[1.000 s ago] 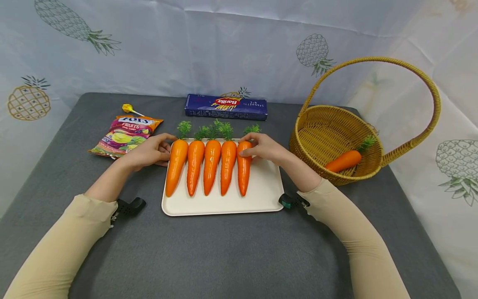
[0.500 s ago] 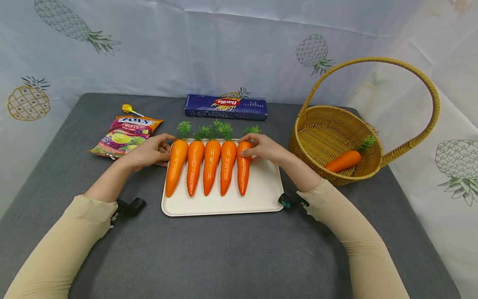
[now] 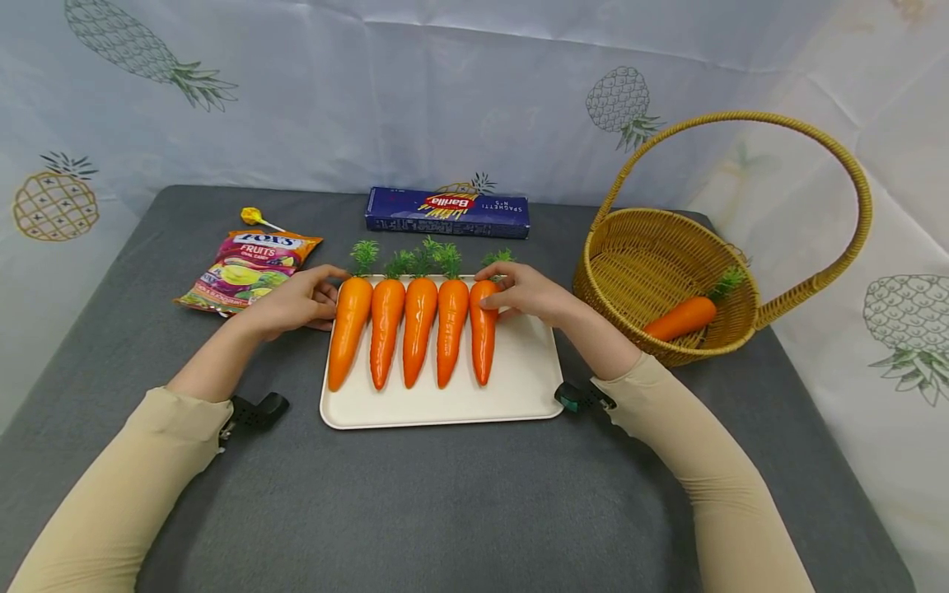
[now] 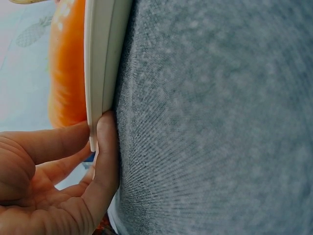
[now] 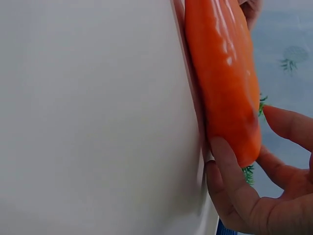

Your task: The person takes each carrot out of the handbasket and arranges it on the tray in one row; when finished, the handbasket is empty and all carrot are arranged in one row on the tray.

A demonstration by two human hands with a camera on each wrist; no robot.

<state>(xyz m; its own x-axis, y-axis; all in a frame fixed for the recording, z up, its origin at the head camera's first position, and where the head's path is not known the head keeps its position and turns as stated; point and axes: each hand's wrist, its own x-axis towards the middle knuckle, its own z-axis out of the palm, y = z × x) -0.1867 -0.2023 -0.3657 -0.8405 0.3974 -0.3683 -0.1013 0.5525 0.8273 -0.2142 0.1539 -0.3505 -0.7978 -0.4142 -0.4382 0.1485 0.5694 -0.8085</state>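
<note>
Several orange carrots with green tops lie in a row on a cream tray (image 3: pixel 445 409). My left hand (image 3: pixel 300 301) is at the tray's far left corner, beside the leftmost carrot (image 3: pixel 350 329). In the left wrist view, its thumb and a finger (image 4: pixel 106 152) pinch the tray's rim from both sides. The rightmost carrot (image 3: pixel 483 342) has my right hand (image 3: pixel 530 294) at its thick upper end. Seen from the right wrist, the fingers curl around that end, with one fingertip (image 5: pixel 222 147) against the skin near the tray.
At the right stands a tall-handled wicker basket (image 3: pixel 630 247) with one carrot (image 3: pixel 682 319) inside. A blue spaghetti box (image 3: pixel 448 212) lies behind the tray. A candy bag (image 3: pixel 248 272) and a yellow lollipop (image 3: pixel 252 216) are at the back left of the grey table (image 3: pixel 445 511).
My right thumb has shifted very slightly to the right on the rightmost carrot. The left hand, tray and other carrots look the same.
</note>
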